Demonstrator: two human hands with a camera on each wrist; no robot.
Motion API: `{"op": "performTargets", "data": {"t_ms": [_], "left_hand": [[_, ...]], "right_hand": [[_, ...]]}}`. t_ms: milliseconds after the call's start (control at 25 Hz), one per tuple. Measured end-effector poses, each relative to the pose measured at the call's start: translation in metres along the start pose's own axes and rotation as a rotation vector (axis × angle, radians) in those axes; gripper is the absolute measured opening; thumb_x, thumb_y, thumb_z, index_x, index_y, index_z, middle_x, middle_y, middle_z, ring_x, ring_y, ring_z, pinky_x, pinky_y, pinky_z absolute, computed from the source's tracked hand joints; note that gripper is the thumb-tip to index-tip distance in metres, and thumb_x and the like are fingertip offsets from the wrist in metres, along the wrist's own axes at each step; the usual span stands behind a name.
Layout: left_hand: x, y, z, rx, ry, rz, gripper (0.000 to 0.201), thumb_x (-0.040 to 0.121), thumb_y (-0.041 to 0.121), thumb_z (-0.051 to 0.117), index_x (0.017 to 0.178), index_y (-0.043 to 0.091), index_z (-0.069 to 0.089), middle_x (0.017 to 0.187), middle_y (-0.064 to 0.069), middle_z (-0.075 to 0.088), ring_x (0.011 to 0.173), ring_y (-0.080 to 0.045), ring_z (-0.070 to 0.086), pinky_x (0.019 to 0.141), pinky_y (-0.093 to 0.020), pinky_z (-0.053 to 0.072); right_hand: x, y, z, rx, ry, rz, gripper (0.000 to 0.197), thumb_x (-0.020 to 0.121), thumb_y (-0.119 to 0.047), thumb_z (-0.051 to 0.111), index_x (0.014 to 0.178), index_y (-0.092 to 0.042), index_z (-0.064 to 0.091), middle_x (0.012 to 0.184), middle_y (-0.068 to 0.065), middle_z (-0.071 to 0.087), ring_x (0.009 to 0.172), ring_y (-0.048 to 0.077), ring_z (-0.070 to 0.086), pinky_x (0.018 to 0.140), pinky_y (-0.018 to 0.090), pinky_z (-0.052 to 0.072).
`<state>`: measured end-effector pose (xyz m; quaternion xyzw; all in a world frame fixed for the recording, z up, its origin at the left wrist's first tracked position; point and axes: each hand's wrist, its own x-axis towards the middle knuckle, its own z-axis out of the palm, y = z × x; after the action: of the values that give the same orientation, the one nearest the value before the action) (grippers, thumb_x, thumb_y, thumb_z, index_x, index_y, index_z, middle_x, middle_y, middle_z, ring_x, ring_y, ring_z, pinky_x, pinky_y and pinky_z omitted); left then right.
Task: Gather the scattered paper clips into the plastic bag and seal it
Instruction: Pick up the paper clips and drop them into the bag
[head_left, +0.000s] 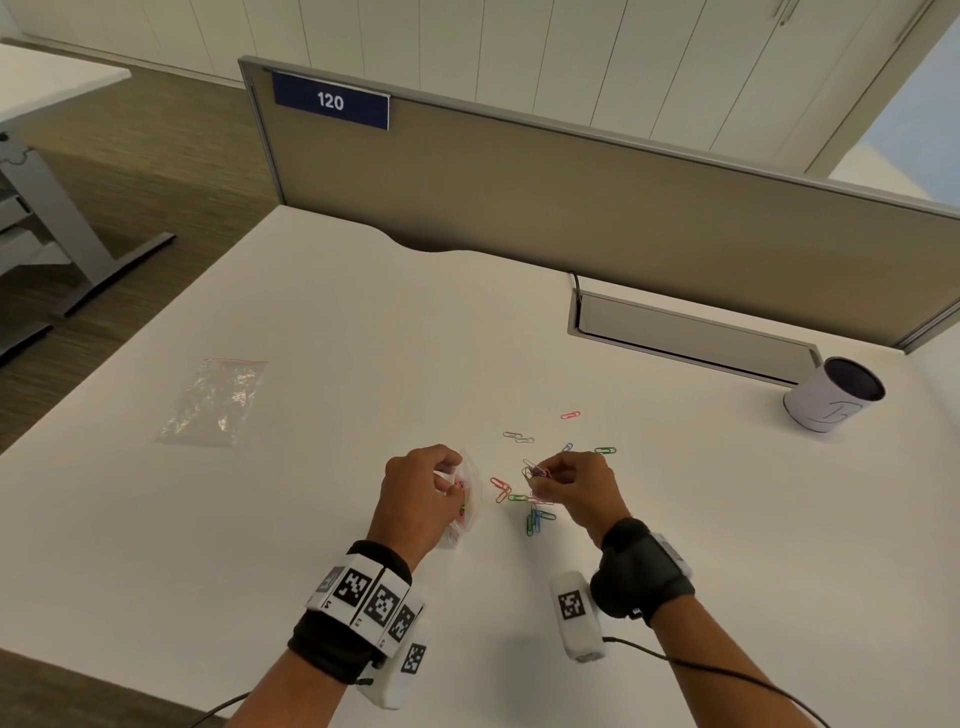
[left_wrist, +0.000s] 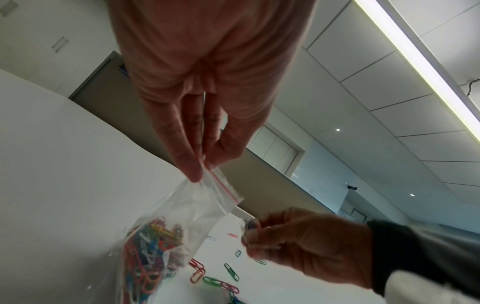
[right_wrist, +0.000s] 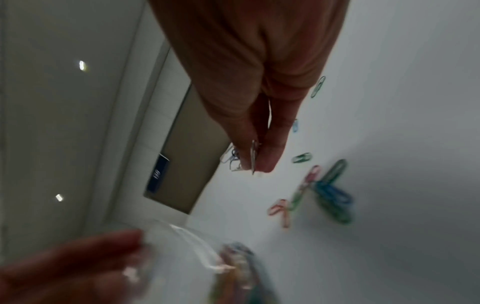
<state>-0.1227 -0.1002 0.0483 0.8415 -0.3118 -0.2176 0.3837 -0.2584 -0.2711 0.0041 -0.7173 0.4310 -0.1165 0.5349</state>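
Observation:
My left hand (head_left: 426, 488) pinches the top rim of a small clear zip bag (left_wrist: 187, 214) with a red seal line. The bag hangs to the desk and holds several coloured paper clips (left_wrist: 150, 253). My right hand (head_left: 566, 483) is just right of the bag and pinches a small bunch of paper clips (head_left: 534, 472), also seen as the held clips (right_wrist: 253, 156) in the right wrist view. Several loose clips (head_left: 519, 501) lie on the white desk (head_left: 363, 338) between and beyond the hands, with more loose clips (right_wrist: 327, 189) in the right wrist view.
A second clear plastic bag (head_left: 215, 401) lies flat at the left of the desk. A white cup with a dark inside (head_left: 831, 393) stands at the right. A cable tray slot (head_left: 691, 335) and a tan partition (head_left: 571, 197) close off the back.

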Motion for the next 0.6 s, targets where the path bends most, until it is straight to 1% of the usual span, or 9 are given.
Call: {"op": "performTargets", "data": {"t_ms": [40,80,160,240,320,400,480,560,600], "left_hand": [[0.001,0.000,0.001,-0.003,0.002,-0.005,0.026,0.077,0.005,0.067,0.101,0.015,0.067,0.098,-0.004,0.070,0.076,-0.012,0.067,0.069,-0.019,0.051],[0.001,0.000,0.002,-0.006,0.006,-0.008,0.027,0.077,0.004,0.067,0.102,0.016,0.067,0.099,-0.005,0.070,0.077,-0.013,0.067,0.071,-0.020,0.051],[0.001,0.001,0.005,-0.013,0.010,-0.007,0.029,0.077,0.005,0.068,0.104,0.015,0.067,0.100,-0.005,0.070,0.081,-0.014,0.067,0.073,-0.021,0.051],[0.000,0.002,0.008,-0.015,0.002,-0.006,0.031,0.078,0.007,0.069,0.107,0.016,0.066,0.104,-0.005,0.069,0.087,-0.016,0.065,0.076,-0.024,0.054],[-0.001,0.004,0.011,-0.017,-0.005,-0.017,0.034,0.078,0.006,0.070,0.111,0.015,0.064,0.108,-0.005,0.068,0.092,-0.017,0.064,0.077,-0.023,0.054],[-0.001,0.005,0.012,-0.018,0.000,-0.019,0.037,0.079,0.004,0.069,0.114,0.014,0.063,0.111,-0.006,0.067,0.095,-0.016,0.063,0.079,-0.022,0.053],[-0.002,0.006,0.012,-0.013,0.016,-0.005,0.038,0.080,0.003,0.068,0.116,0.013,0.063,0.113,-0.007,0.068,0.096,-0.016,0.064,0.084,-0.025,0.054],[-0.004,0.007,0.011,-0.007,0.021,0.005,0.040,0.080,0.003,0.069,0.118,0.011,0.062,0.114,-0.008,0.069,0.096,-0.016,0.065,0.085,-0.026,0.054],[-0.005,0.007,0.011,-0.004,0.019,0.011,0.040,0.080,0.004,0.069,0.118,0.011,0.062,0.114,-0.008,0.069,0.096,-0.016,0.065,0.085,-0.027,0.054]], "right_hand": [[-0.007,-0.013,-0.001,0.121,-0.038,0.001,0.016,0.074,0.000,0.076,0.087,0.005,0.069,0.086,0.026,0.072,0.076,0.032,0.071,0.079,0.037,0.060],[-0.013,-0.025,-0.001,0.197,-0.087,-0.005,0.017,0.074,0.002,0.075,0.089,0.008,0.068,0.088,0.030,0.071,0.075,0.031,0.070,0.077,0.035,0.061],[-0.022,-0.052,0.001,0.187,-0.173,-0.012,0.019,0.075,0.003,0.074,0.092,0.010,0.067,0.088,0.030,0.071,0.071,0.025,0.070,0.069,0.025,0.060],[-0.028,-0.071,0.007,0.077,-0.236,-0.001,0.018,0.075,0.002,0.074,0.091,0.009,0.068,0.086,0.026,0.072,0.066,0.022,0.070,0.064,0.021,0.059],[-0.030,-0.082,0.016,-0.085,-0.271,0.002,0.016,0.074,0.001,0.075,0.088,0.007,0.070,0.083,0.024,0.073,0.065,0.022,0.072,0.067,0.027,0.062],[-0.029,-0.088,0.029,-0.291,-0.263,-0.009,0.010,0.074,0.000,0.073,0.083,0.004,0.071,0.081,0.023,0.074,0.066,0.023,0.073,0.071,0.033,0.062],[-0.025,-0.090,0.040,-0.449,-0.224,-0.005,0.008,0.073,0.003,0.071,0.081,0.003,0.070,0.082,0.022,0.074,0.070,0.026,0.074,0.071,0.035,0.062],[-0.020,-0.091,0.047,-0.513,-0.204,0.021,0.011,0.071,0.005,0.072,0.081,0.004,0.070,0.083,0.022,0.074,0.072,0.028,0.074,0.070,0.037,0.062],[-0.019,-0.091,0.048,-0.506,-0.202,0.025,0.011,0.071,0.003,0.073,0.082,0.004,0.071,0.083,0.022,0.074,0.069,0.025,0.073,0.067,0.034,0.062]]}}
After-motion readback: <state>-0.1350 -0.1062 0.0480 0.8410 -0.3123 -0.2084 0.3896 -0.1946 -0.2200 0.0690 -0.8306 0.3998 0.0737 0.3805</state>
